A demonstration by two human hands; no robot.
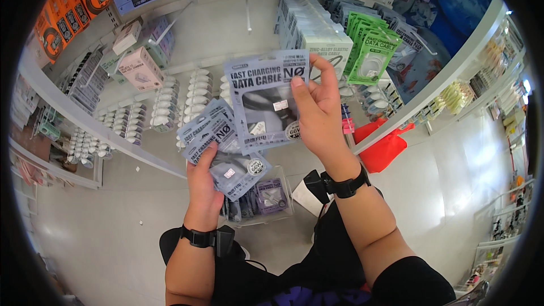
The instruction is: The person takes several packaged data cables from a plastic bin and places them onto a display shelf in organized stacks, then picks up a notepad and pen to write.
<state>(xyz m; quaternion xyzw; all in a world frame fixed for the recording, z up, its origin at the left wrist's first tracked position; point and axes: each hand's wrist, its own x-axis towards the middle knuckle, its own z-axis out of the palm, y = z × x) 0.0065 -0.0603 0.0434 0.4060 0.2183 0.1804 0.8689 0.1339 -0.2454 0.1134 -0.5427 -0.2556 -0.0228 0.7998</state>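
Note:
My right hand (318,106) pinches the right edge of a blue-grey data cable packet (272,102), which has a clear window showing a dark cable and a small price sticker. Lower on the left, my left hand (206,176) grips several similar packets (229,163), fanned over one another. The lower left corner of the right-hand packet overlaps the fanned ones. Beneath them a clear plastic bin (291,204) on the floor holds more packets, among them a purple data cable packet (272,196).
Ahead, display hooks carry green cable packets (373,51), boxed zinc-alloy cables (329,46) and orange packets (68,17). An empty-looking hook (248,12) juts out at the centre. White shelf rails (140,153) cross both sides. A red bag (382,146) lies right of my right hand.

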